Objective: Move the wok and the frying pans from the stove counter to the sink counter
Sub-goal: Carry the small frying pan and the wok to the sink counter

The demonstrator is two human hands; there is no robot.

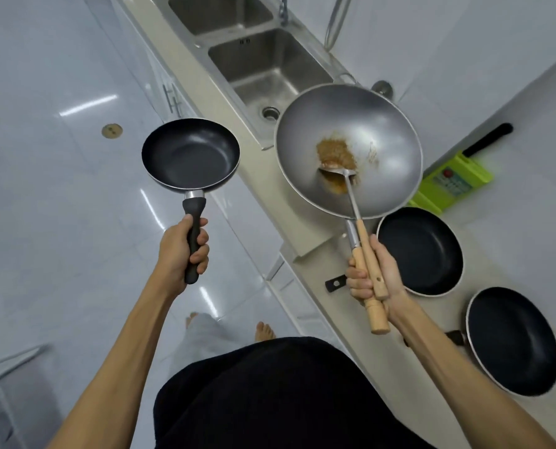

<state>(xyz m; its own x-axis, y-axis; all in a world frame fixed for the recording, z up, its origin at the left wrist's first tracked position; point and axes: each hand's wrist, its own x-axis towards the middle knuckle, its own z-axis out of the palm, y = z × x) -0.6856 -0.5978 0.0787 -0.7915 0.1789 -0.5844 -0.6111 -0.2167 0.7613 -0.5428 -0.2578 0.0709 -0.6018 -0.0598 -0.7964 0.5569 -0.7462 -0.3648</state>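
My left hand (182, 251) grips the black handle of a small black frying pan (190, 155), held level in the air over the floor, left of the counter. My right hand (372, 275) is closed on two wooden handles at once: that of the steel wok (347, 124) and that of a metal spatula (351, 192) lying inside it. Brown food residue sits in the wok's bottom. The wok hangs above the counter just right of the sink. Two more black frying pans (420, 251) (513, 340) rest on the counter at the right.
A double stainless sink (237, 68) with a faucet (335, 21) lies at the top. A green cutting board (453, 184) with a black-handled knife (488, 139) leans against the wall. The pale counter edge (211, 92) runs diagonally; glossy tiled floor is on the left. My bare feet show below.
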